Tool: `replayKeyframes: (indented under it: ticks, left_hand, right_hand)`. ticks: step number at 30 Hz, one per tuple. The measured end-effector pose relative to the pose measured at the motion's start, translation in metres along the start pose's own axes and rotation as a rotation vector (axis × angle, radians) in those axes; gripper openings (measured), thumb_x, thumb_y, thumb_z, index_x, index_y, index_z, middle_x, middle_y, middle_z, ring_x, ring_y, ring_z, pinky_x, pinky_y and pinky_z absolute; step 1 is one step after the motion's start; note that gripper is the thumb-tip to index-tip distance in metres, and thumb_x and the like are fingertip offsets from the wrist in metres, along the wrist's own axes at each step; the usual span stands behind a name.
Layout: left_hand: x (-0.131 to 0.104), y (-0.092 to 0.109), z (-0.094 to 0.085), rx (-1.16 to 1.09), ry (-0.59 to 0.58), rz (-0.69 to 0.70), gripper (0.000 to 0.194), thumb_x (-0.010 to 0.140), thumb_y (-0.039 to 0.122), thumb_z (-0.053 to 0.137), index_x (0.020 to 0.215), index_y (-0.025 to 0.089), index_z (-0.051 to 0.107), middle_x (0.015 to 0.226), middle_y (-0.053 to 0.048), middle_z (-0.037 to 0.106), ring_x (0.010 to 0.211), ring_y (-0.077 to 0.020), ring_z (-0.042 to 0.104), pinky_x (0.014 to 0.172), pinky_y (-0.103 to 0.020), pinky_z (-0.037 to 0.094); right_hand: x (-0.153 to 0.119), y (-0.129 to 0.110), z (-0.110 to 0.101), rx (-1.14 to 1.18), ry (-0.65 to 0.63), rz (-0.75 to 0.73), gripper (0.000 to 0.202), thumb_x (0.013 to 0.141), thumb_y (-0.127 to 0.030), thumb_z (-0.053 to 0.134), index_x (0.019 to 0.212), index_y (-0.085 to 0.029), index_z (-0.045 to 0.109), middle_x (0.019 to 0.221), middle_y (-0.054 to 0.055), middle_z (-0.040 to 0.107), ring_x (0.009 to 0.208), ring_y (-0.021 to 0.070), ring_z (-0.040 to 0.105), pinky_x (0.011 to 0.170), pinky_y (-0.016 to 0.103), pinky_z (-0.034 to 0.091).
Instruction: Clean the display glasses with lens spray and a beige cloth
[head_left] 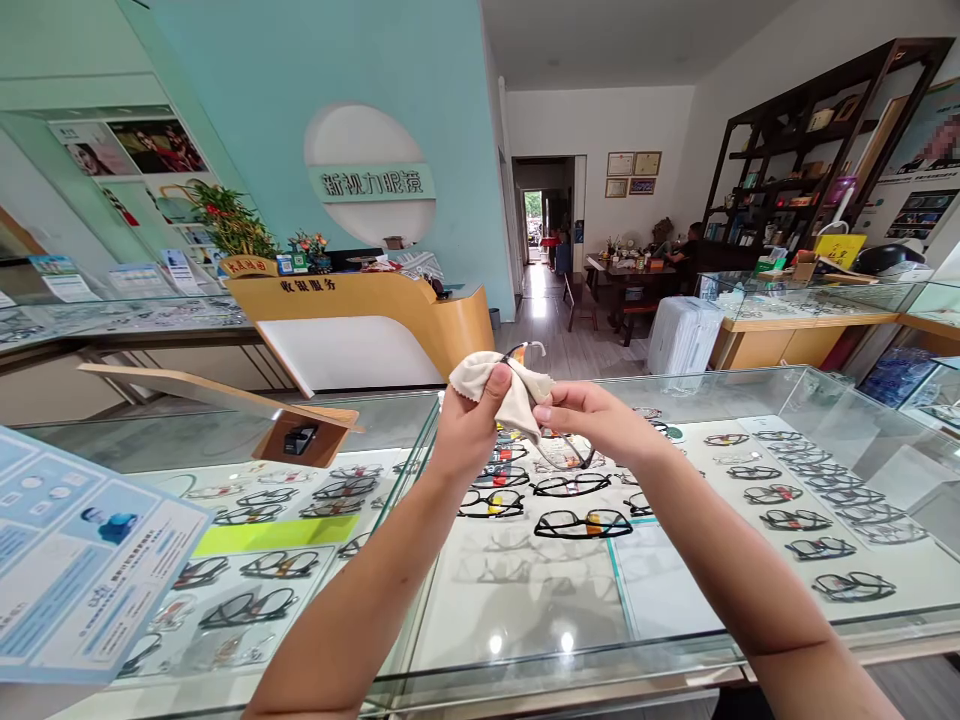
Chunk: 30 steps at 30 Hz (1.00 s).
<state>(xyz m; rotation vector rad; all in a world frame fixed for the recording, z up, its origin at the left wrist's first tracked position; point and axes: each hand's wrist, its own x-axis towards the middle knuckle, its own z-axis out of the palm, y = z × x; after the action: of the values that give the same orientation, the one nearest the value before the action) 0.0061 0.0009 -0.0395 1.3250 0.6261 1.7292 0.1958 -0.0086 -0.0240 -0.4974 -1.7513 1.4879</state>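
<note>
Beneath a turquoise wall with a round white sign, we are standing over a clear glass display case (495, 655) lined inside with rows of dark-framed eyeglasses (583, 523). Our left hand (480, 410) is pinching a cream-coloured cloth with zigzag edges (517, 408), thumb pressing on top. Our right hand (589, 415) is closing its thumb and fingers at the cloth's right side, by a thin pair of glasses (551, 455) that is partly wrapped in the fabric. Both hands are holding the glasses and cloth above the case, while a blue-and-white printed sheet (90, 560) is lying at the left.
</note>
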Motion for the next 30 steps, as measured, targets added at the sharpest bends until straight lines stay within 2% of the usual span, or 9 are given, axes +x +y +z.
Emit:
replayKeyframes:
  ticks: [3, 6, 8, 11, 16, 19, 22, 25, 30]
  left_hand:
    - [0.006, 0.007, -0.008, -0.016, -0.146, -0.124, 0.057, 0.077, 0.065, 0.098, 0.087, 0.016, 0.072, 0.075, -0.001, 0.067, 0.067, -0.0129, 0.06, 0.061, -0.023, 0.053]
    - [0.009, 0.011, -0.017, 0.008, -0.243, -0.183, 0.054, 0.077, 0.062, 0.099, 0.09, 0.016, 0.072, 0.079, -0.003, 0.069, 0.07, -0.015, 0.063, 0.064, -0.025, 0.056]
    - [0.008, 0.013, -0.021, 0.057, -0.288, -0.173, 0.052, 0.077, 0.057, 0.1, 0.095, 0.016, 0.075, 0.085, -0.005, 0.073, 0.075, -0.0171, 0.066, 0.069, -0.027, 0.059]
    - [0.006, 0.016, -0.021, 0.174, -0.331, -0.086, 0.048, 0.077, 0.052, 0.101, 0.098, 0.015, 0.077, 0.087, -0.007, 0.075, 0.078, -0.0184, 0.068, 0.072, -0.028, 0.059]
    - [0.0, 0.014, -0.012, 0.243, -0.281, 0.074, 0.047, 0.085, 0.056, 0.094, 0.078, 0.016, 0.071, 0.069, -0.004, 0.067, 0.06, -0.0144, 0.058, 0.054, -0.026, 0.048]
    - [-0.001, 0.009, -0.009, 0.177, -0.165, 0.094, 0.053, 0.085, 0.063, 0.092, 0.075, 0.017, 0.067, 0.066, -0.002, 0.063, 0.058, -0.0125, 0.055, 0.053, -0.024, 0.046]
    - [0.003, 0.008, -0.011, 0.127, -0.102, 0.014, 0.061, 0.078, 0.071, 0.094, 0.078, 0.017, 0.067, 0.069, -0.001, 0.063, 0.061, -0.0122, 0.056, 0.056, -0.024, 0.048]
    - [0.01, 0.012, -0.015, 0.098, -0.174, -0.104, 0.062, 0.076, 0.073, 0.095, 0.086, 0.016, 0.072, 0.074, -0.002, 0.068, 0.066, -0.014, 0.061, 0.062, -0.025, 0.053]
    - [0.016, 0.014, -0.021, 0.054, -0.134, -0.12, 0.062, 0.075, 0.072, 0.095, 0.096, 0.016, 0.077, 0.084, -0.006, 0.077, 0.08, -0.02, 0.072, 0.074, -0.029, 0.06]
  right_hand:
    - [-0.002, 0.001, -0.01, -0.014, 0.032, 0.022, 0.041, 0.09, -0.059, 0.088, 0.086, -0.02, 0.076, 0.09, 0.001, 0.075, 0.083, 0.0146, 0.06, 0.081, 0.029, 0.045]
    - [-0.002, 0.003, -0.018, -0.02, 0.045, 0.021, 0.039, 0.092, -0.057, 0.087, 0.087, -0.02, 0.079, 0.093, 0.003, 0.078, 0.087, 0.0156, 0.063, 0.084, 0.03, 0.046]
    - [-0.002, 0.005, -0.02, 0.007, 0.041, 0.004, 0.039, 0.092, -0.057, 0.087, 0.086, -0.02, 0.08, 0.093, 0.003, 0.077, 0.091, 0.017, 0.066, 0.089, 0.031, 0.047]
    - [0.0, 0.009, -0.018, 0.069, 0.035, 0.009, 0.039, 0.092, -0.058, 0.087, 0.087, -0.02, 0.081, 0.092, 0.003, 0.078, 0.092, 0.0178, 0.068, 0.091, 0.032, 0.049]
    - [0.004, 0.016, -0.004, 0.125, 0.001, 0.034, 0.043, 0.086, -0.061, 0.092, 0.088, -0.02, 0.08, 0.09, 0.003, 0.079, 0.087, 0.0175, 0.069, 0.089, 0.033, 0.05]
    - [0.005, 0.016, 0.002, 0.123, -0.008, 0.043, 0.046, 0.084, -0.062, 0.093, 0.085, -0.019, 0.078, 0.086, 0.002, 0.077, 0.082, 0.016, 0.066, 0.086, 0.032, 0.049]
    - [0.005, 0.016, 0.001, 0.098, -0.001, 0.039, 0.045, 0.083, -0.061, 0.094, 0.086, -0.019, 0.078, 0.084, 0.0, 0.074, 0.081, 0.0147, 0.063, 0.083, 0.03, 0.047]
    - [0.004, 0.015, -0.004, 0.067, 0.03, 0.027, 0.042, 0.086, -0.059, 0.092, 0.086, -0.02, 0.077, 0.085, 0.0, 0.072, 0.081, 0.0146, 0.06, 0.081, 0.029, 0.045]
    - [0.001, 0.006, -0.01, 0.135, 0.111, -0.042, 0.042, 0.087, -0.058, 0.092, 0.08, -0.021, 0.073, 0.087, 0.001, 0.073, 0.082, 0.0148, 0.062, 0.08, 0.028, 0.048]
